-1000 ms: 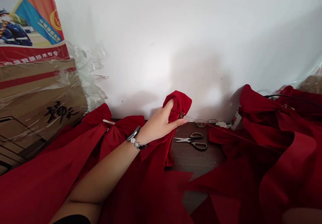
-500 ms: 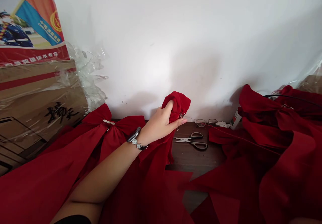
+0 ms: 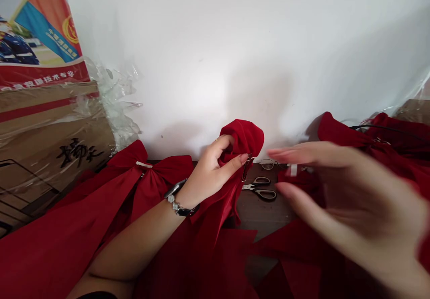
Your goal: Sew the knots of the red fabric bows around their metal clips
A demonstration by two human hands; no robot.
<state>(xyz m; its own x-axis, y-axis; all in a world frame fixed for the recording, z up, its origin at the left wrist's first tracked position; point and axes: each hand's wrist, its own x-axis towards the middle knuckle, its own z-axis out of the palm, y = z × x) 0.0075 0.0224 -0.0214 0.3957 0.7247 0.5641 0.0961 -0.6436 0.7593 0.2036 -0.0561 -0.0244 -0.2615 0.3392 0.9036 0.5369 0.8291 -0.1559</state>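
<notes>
Right hand (image 3: 356,200) had entered from the lower right since the earlier frame, blurred by motion, fingers spread and holding nothing; it hovered above the right-hand fabric, apart from the other hand. Left hand (image 3: 211,173) had shifted slightly rightward, its curled fingers and thumb clamped on a gathered red velvet bow loop (image 3: 243,140). This loop stood at the back of a dark wooden table (image 3: 265,214), just before a white plaster wall (image 3: 215,66). A small metal fastener (image 3: 247,167) lay against the fabric just beyond the left thumb. Black-handled steel scissors (image 3: 260,189) and wire-rimmed eyeglasses (image 3: 268,164) lay on the table to the right. A heap of red velvet bows (image 3: 339,135) lay farther right; a large red velvet bow (image 3: 144,173) with a white paper strip at its knot lay left, beneath the left forearm. A black-and-silver bracelet (image 3: 176,202) circled the left wrist. A plastic-wrapped cardboard box (image 3: 57,129) bore black brush characters; a poster (image 3: 43,35) above it showed white characters reading 技术专业 on a red band.
</notes>
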